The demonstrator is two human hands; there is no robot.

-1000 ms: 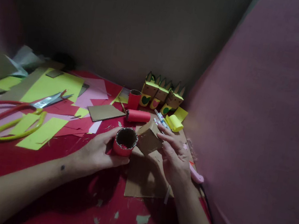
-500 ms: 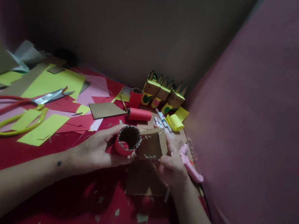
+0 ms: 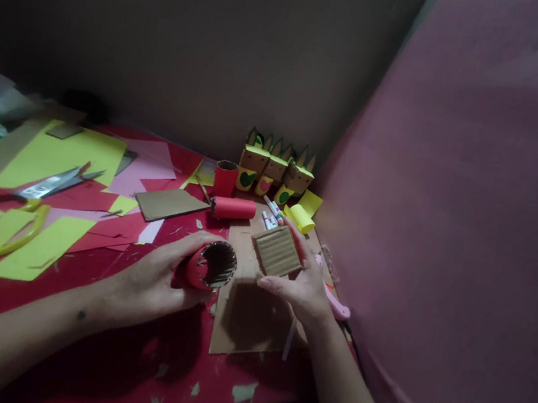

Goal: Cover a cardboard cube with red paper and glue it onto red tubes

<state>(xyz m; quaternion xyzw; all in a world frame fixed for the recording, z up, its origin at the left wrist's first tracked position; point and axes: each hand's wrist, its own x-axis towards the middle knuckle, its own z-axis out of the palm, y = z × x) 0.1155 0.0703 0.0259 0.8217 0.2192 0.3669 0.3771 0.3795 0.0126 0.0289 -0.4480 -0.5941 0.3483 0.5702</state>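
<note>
My left hand [image 3: 164, 273] is wrapped round a red cardboard tube [image 3: 196, 265], its open corrugated end tilted to the right. In my right hand [image 3: 305, 281] is a small cardboard box [image 3: 279, 250] with a ribbed face turned up, gripped between thumb and fingers. The tube and the box are apart, a short gap between them. Below the box lies a flat cardboard sheet [image 3: 228, 337]. A pink cutter [image 3: 337, 304] rests partly hidden beside my right wrist. Just past the box are several white markers [image 3: 272, 209] and a curled yellow paper [image 3: 300, 220].
Several cardboard figures [image 3: 274, 165] with pointed ears stand by the back wall. Near them are an upright red tube [image 3: 225, 179] and a lying red tube [image 3: 235, 208]. Scissors [image 3: 40, 194] and coloured paper [image 3: 60, 157] cover the left. A pink wall [image 3: 443, 254] borders the right.
The box in my right hand has turned, so its ribbed face now shows. My left hand has tilted the red tube and moved it away from the box. The camera view has shifted slightly.
</note>
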